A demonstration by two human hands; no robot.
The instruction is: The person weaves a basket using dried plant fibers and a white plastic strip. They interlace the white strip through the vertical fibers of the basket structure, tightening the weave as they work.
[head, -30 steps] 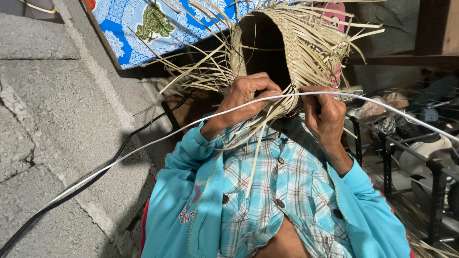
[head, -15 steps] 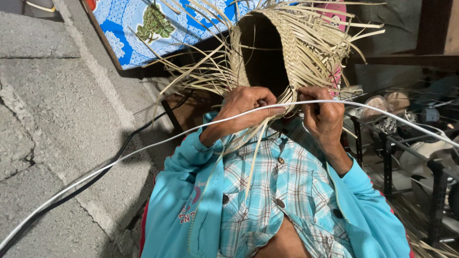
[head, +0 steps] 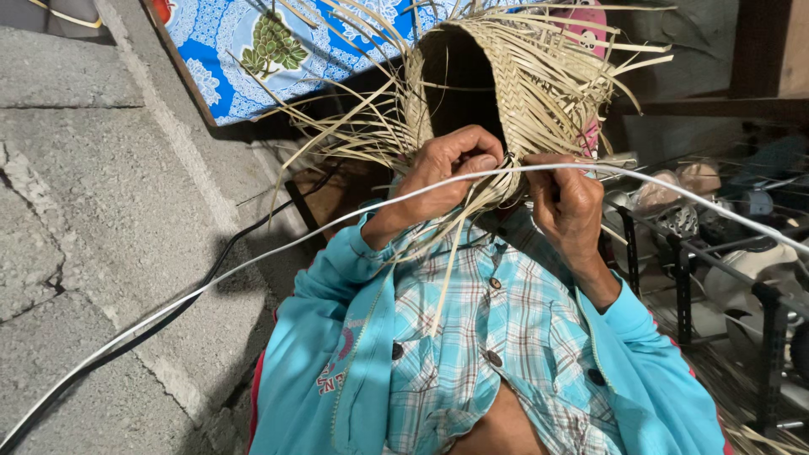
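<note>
A half-woven straw basket (head: 539, 76) is held up in front of my chest, its dark opening facing me and loose strips sticking out all around. My left hand (head: 447, 173) grips the basket's lower rim, fingers curled over the strips. My right hand (head: 566, 206) pinches strips at the rim just to the right, close to the left hand. Long loose strips (head: 447, 278) hang down over my plaid shirt (head: 497, 337) and turquoise jacket (head: 337, 354).
A thin white cable (head: 253, 265) crosses the view from lower left to right, passing in front of both hands. A black cable (head: 202, 282) lies on the concrete floor (head: 101, 194). Blue patterned cloth (head: 253, 50) lies behind. A black metal rack (head: 758, 312) with shoes stands at right.
My left fingers have shifted slightly on the rim strips. The basket and my right hand stay nearly in place. The white cable has swayed a little.
</note>
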